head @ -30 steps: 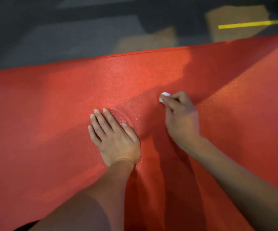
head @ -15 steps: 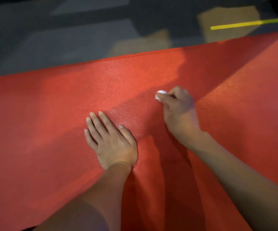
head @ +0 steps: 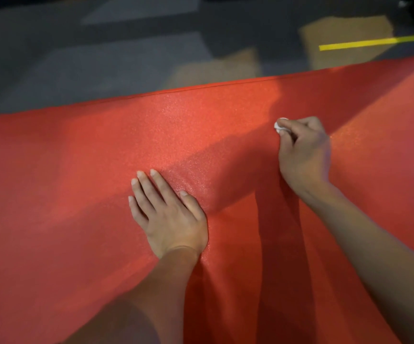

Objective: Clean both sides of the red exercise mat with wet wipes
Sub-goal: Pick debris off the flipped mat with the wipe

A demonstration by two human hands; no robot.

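The red exercise mat (head: 77, 194) lies flat on the grey carpeted floor (head: 101, 58) and fills most of the view. Its far edge runs from low on the left to higher on the right, so its long axis goes side to side across the person, tilted a little up toward the right — both ends pass out of the picture.

The left hand (head: 168, 217) rests palm-down on the mat near the middle, fingers straight and close together, pointing away and slightly left, pressing the surface flat. The right hand (head: 302, 155) is further off to the right and nearer the far edge; its fingers are curled in and pinch a small balled-up white wet wipe (head: 281, 125) against the mat, only a bit of white showing past the fingertips.

Compared with half a second ago, the right hand with the wipe has slid to the right, away from the left hand — the gap between them is clearly wider. The left hand has kept its flat pose. A yellow tape line (head: 374, 42) shows on the floor beyond the mat's edge.
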